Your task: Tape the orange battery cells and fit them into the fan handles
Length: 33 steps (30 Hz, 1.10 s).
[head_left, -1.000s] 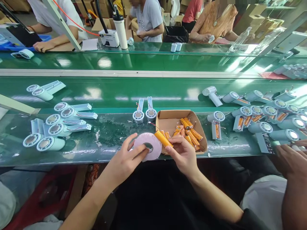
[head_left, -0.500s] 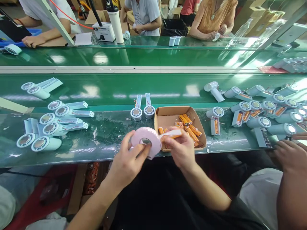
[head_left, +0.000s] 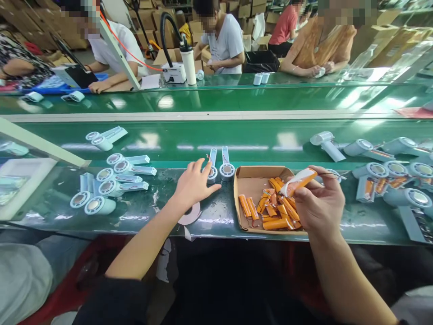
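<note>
My right hand (head_left: 323, 205) pinches an orange battery (head_left: 302, 179) with a strip of white tape on it, above the right side of a cardboard tray (head_left: 237, 201). Several more orange batteries (head_left: 279, 210) with thin wires lie in that tray. Fingers spread, my left hand (head_left: 194, 183) reaches over a light blue housing with a round end (head_left: 212, 175) and partly covers it; whether they touch, I cannot tell. A second such housing (head_left: 227, 170) stands just to its right. Under my left wrist, a roll of tape (head_left: 191, 215) lies flat, its loose end over the bench edge.
Several light blue housings (head_left: 111, 187) lie at left, and others holding batteries (head_left: 377, 174) at right. A green conveyor belt (head_left: 257, 135) runs behind the bench. Across it, people work near a white bottle-shaped container (head_left: 188, 65). A slanted metal post (head_left: 43, 142) rises at left.
My left hand has let go of the tape roll, now on the bench, and moved to the housings. My right hand has moved right with the battery. The view has shifted.
</note>
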Tool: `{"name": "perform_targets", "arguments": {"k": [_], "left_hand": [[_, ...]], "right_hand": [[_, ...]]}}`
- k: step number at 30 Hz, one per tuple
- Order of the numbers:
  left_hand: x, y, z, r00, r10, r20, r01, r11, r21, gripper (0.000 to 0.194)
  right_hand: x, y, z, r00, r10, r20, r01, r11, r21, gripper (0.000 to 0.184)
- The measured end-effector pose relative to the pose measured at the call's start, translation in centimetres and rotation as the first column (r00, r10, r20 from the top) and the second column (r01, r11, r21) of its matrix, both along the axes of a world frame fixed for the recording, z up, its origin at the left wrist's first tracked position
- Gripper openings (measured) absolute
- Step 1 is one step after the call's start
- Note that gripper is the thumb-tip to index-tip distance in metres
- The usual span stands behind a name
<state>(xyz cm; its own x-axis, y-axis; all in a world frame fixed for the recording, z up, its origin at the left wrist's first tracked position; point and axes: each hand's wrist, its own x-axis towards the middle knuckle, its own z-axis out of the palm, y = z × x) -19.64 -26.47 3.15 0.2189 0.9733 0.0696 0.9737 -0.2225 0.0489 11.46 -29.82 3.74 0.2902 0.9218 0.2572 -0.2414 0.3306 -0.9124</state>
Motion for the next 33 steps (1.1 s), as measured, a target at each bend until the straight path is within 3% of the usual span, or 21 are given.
{"name": "perform_targets", "arguments": {"k": [2,4,8,11,15,18,23,27,30,33], "left_hand": [[1.8,3.2,1.3,0.994,0.053,-0.099,-0.073,0.975,-0.210,0.059],[1.8,5.4,2.4,0.987,0.023,-0.162,-0.075,0.944,-0.320,0.049],[-0.9,9.3,3.3,0.963,-0.180,-0.199,0.107,0.938,-0.331,0.040],[-2.9,13.3,3.2,0.960,-0.217,-0.175,0.149,0.931,-0.333,0.046],[-3.9,18.0,2.2,0.964,-0.248,-0.093,0.206,0.922,-0.328,0.060],[-3.7,19.5,0.7,0.972,-0.235,-0.028,0.218,0.934,-0.282,0.046],[-2.9,20.0,-1.5,0.981,-0.189,0.051,0.196,0.950,-0.241,0.034],[-2.4,20.2,-2.2,0.992,-0.096,0.080,0.110,0.974,-0.197,0.041],[-2.0,20.2,-2.5,0.996,-0.022,0.087,0.037,0.984,-0.173,0.046],[-1.4,20.4,-2.6,0.996,0.007,0.087,0.008,0.986,-0.168,0.047]], "right_hand": [[0.7,-0.5,0.6,0.997,-0.040,0.063,0.039,0.999,0.015,0.061],[2.5,-1.1,0.9,0.986,-0.090,0.139,0.093,0.995,-0.016,0.061],[6.6,-1.2,-0.2,0.932,-0.174,0.319,0.224,0.966,-0.126,0.045],[6.8,0.9,-0.1,0.913,-0.134,0.384,0.188,0.976,-0.107,0.041],[3.6,5.2,1.8,0.911,0.047,0.409,-0.056,0.998,0.011,0.050],[0.7,8.7,2.6,0.868,0.249,0.429,-0.271,0.963,-0.009,0.051],[-4.2,14.9,1.6,0.753,0.467,0.464,-0.457,0.878,-0.142,0.056],[-7.9,19.9,-0.1,0.693,0.507,0.512,-0.479,0.855,-0.199,0.049],[-10.1,22.6,-1.0,0.567,0.459,0.684,-0.463,0.864,-0.197,0.032],[-11.7,24.0,-1.2,0.268,0.361,0.893,-0.429,0.875,-0.226,0.023]]}}
